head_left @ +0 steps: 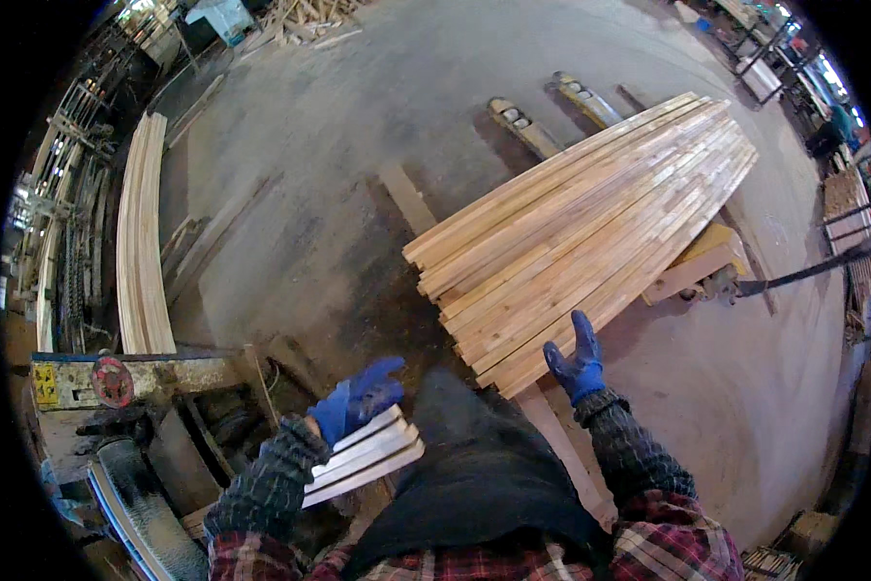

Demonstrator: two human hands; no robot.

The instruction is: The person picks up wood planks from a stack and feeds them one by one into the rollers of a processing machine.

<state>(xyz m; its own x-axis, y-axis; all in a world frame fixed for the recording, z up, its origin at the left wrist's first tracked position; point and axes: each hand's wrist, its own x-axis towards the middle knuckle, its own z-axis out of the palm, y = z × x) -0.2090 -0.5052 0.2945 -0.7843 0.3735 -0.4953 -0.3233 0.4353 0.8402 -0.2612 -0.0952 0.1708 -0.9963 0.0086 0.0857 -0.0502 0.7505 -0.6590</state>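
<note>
My left hand (356,401), in a blue glove, is over the near ends of several pale wooden boards (366,459) at my left side. Its fingers stretch to the right above the boards, and I cannot tell whether the palm touches them. My right hand (578,366), also gloved in blue, is open with thumb and fingers apart. It hovers just beside the near right end of a wide stack of long boards (590,228), holding nothing. The stack's near ends are staggered.
A yellow pallet jack (711,254) with a dark handle (808,269) sits under the stack, its fork tips (522,126) showing beyond it. A machine (145,382) with a roller (140,494) stands at my left. Long boards (143,237) lie farther left; scrap wood (305,17) is piled far back.
</note>
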